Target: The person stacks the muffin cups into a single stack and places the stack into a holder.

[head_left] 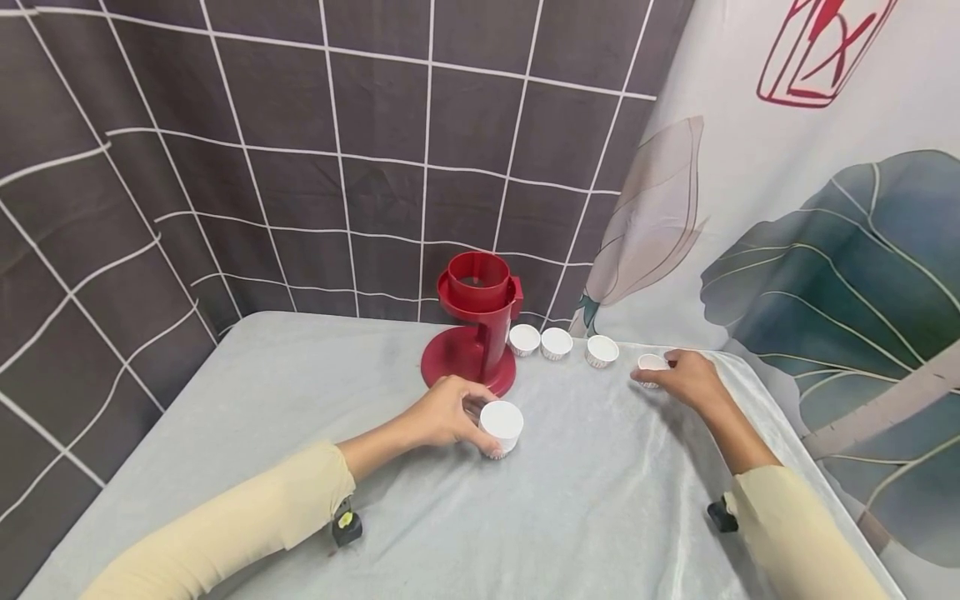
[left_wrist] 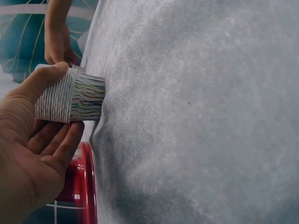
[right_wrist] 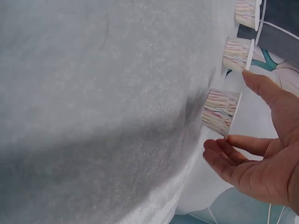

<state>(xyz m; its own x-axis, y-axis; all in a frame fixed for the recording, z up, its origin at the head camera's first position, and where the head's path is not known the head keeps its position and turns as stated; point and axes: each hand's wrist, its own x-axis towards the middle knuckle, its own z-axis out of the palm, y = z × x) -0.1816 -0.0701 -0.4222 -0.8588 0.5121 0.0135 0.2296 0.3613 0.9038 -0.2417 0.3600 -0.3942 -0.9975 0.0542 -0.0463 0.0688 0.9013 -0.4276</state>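
Observation:
My left hand [head_left: 453,414] grips a stack of white paper baking cups [left_wrist: 58,95], thumb on one side and fingers on the other. Colourful wavy lines cover the lowest cup's wall, which meets the cloth in the left wrist view. Far to the right, my right hand [head_left: 692,379] is around a single paper baking cup [right_wrist: 221,111]. An index fingertip is right at that cup's rim, while the thumb [right_wrist: 262,86] stands a little off the opposite side. Three more baking cups, including the nearest one [head_left: 602,351], stand in a row to its left.
A red plastic stand with a ring-shaped top [head_left: 480,300] and round base is at the back of the table, just behind my left hand. The grey cloth-covered table [head_left: 585,500] ends at a dark gridded curtain [head_left: 375,192] and a leaf-patterned one.

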